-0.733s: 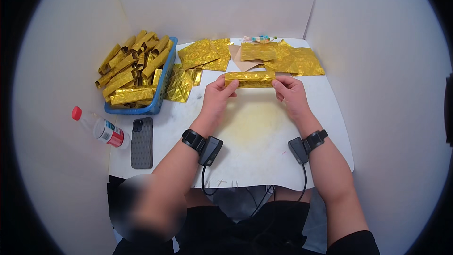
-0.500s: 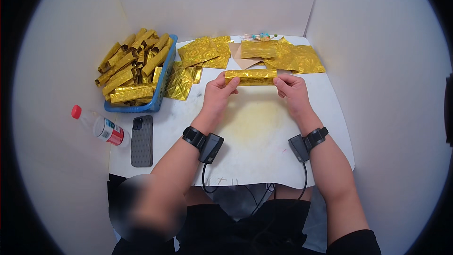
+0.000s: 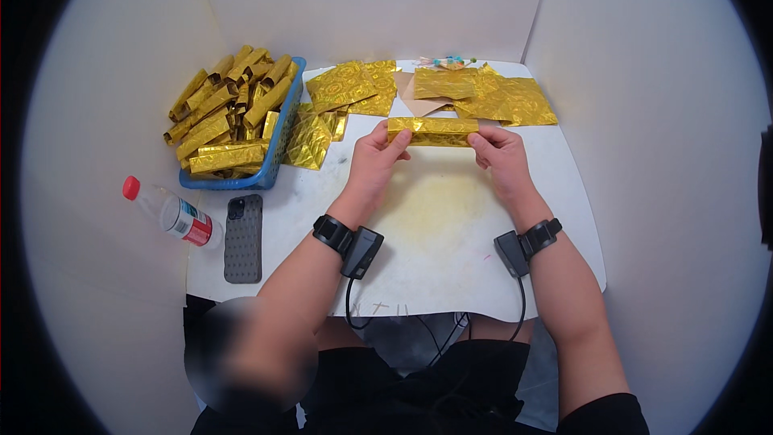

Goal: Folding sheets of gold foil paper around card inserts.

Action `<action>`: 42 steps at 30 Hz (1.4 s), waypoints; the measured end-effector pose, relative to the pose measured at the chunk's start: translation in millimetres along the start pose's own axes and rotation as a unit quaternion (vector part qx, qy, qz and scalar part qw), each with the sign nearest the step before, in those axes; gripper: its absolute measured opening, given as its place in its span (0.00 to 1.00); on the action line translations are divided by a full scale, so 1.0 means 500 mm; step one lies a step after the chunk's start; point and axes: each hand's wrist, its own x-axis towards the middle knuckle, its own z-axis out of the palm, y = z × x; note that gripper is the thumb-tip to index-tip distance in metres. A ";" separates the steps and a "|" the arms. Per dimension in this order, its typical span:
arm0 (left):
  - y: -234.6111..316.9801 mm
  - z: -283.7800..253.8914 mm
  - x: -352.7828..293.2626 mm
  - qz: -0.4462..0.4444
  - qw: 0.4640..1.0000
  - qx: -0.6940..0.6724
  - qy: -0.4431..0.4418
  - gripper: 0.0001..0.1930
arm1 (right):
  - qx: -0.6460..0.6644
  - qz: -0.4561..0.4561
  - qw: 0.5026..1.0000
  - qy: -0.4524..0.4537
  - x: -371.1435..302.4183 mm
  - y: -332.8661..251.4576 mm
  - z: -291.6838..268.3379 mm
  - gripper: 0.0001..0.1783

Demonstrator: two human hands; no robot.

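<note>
We hold the strip (image 3: 433, 131) just above the middle of the frame, over the white counter (image 3: 435, 225). Its long axis runs left to right, nearly level, with one end pointing to the left of the frame and the other to the right. Our left hand (image 3: 377, 157) pinches the left end, thumb on the near face; our right hand (image 3: 501, 153) pinches the right end the same way, so both are narrowed on the gold paper. The fingers behind the strip are partly hidden from us. At upper left, we see a blue basket (image 3: 262, 178) heaped with gold rolls (image 3: 203, 138), lying at various slants. Gold sheets (image 3: 342, 89) spread across the top of the counter, and a phone (image 3: 243, 239) lies at lower left, beside a bottle (image 3: 187, 220).
</note>
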 end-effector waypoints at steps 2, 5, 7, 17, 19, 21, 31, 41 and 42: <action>0.000 0.003 -0.001 -0.010 1.000 -0.026 0.004 0.13 | 0.028 0.008 1.000 -0.002 0.001 0.002 -0.001 0.08; 0.005 0.015 -0.005 -0.029 0.996 -0.082 0.012 0.14 | 0.058 0.024 0.998 -0.011 0.002 0.007 -0.010 0.08; 0.007 0.018 -0.007 -0.039 0.993 -0.112 0.015 0.15 | 0.063 0.027 0.998 -0.016 0.002 0.008 -0.013 0.09; 0.002 0.006 -0.004 -0.048 0.995 -0.087 0.026 0.13 | -0.032 -0.050 0.998 -0.026 0.000 0.004 0.001 0.08; 0.002 0.007 -0.002 -0.047 0.996 -0.066 0.025 0.13 | -0.042 -0.054 0.997 -0.020 0.004 0.007 -0.007 0.08; 0.003 0.004 -0.004 -0.061 0.997 -0.057 0.010 0.15 | -0.051 -0.055 0.997 -0.014 0.004 0.004 -0.002 0.07; 0.006 0.012 -0.007 -0.084 0.983 -0.161 0.014 0.18 | 0.008 -0.034 0.999 -0.039 -0.001 -0.003 -0.001 0.07; 0.011 -0.009 0.006 0.134 0.951 0.230 0.159 0.16 | 0.050 0.023 0.995 0.088 0.008 0.001 -0.002 0.09; 0.018 -0.004 0.004 0.173 0.921 0.311 0.158 0.19 | 0.050 0.023 0.995 0.089 0.009 0.004 -0.005 0.09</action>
